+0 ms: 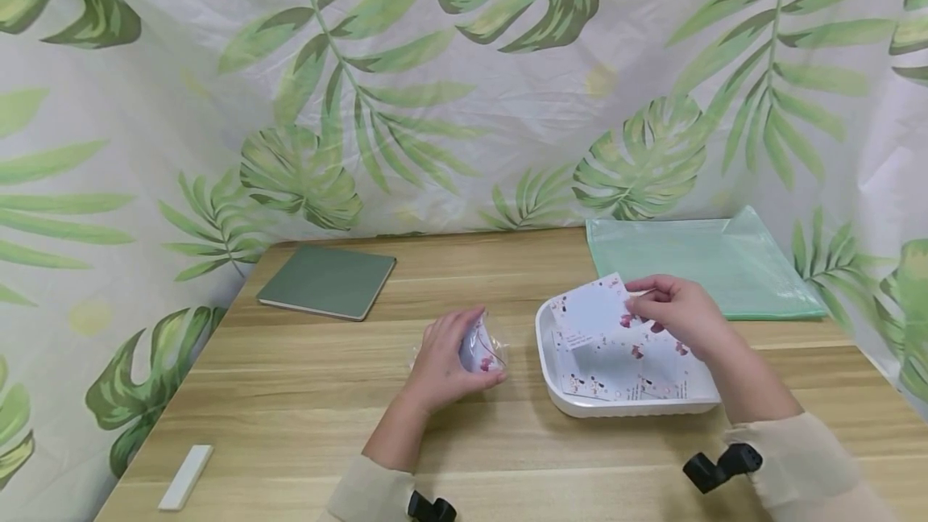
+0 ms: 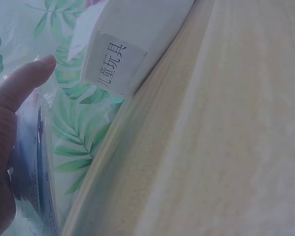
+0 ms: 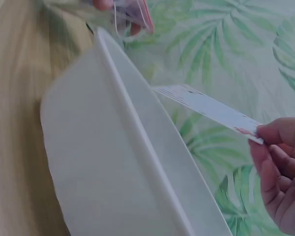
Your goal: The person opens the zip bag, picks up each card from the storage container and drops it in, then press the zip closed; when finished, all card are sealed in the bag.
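The right hand (image 1: 674, 316) is pinching a printed card (image 1: 590, 311), thumb and fingers clamped on its right-hand end, and is holding it above the white bin (image 1: 616, 410), where similar printed sheets (image 1: 616, 373) are lying. The left hand (image 1: 444, 357) is curling its fingers and thumb round a clear packet (image 1: 478, 349), left of the bin. Handling the card well is probably calling for a light edge pinch, without creasing, and for clearing the bin's rim. Its long axis is running roughly left to right, slanting slightly; its free end is pointing left, toward the packet's side.
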